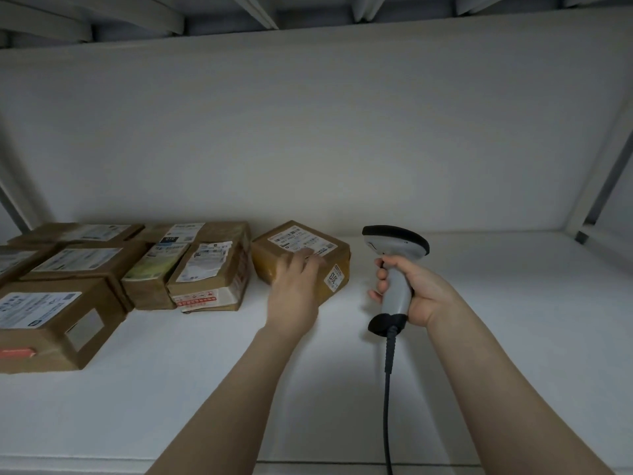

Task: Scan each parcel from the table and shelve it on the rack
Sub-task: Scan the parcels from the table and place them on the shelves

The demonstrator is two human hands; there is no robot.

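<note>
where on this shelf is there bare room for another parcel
Bare shelf runs from the parcel under the left hand rightward to the rack's right post, behind the barcode scanner in the right hand. Another bare strip lies along the front edge. Crowded on the left: parcels packed side by side.

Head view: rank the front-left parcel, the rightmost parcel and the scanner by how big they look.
1. front-left parcel, though nearest the camera and cut by the frame edge, so true size is unsure.
2. rightmost parcel.
3. scanner, cable aside.
</note>
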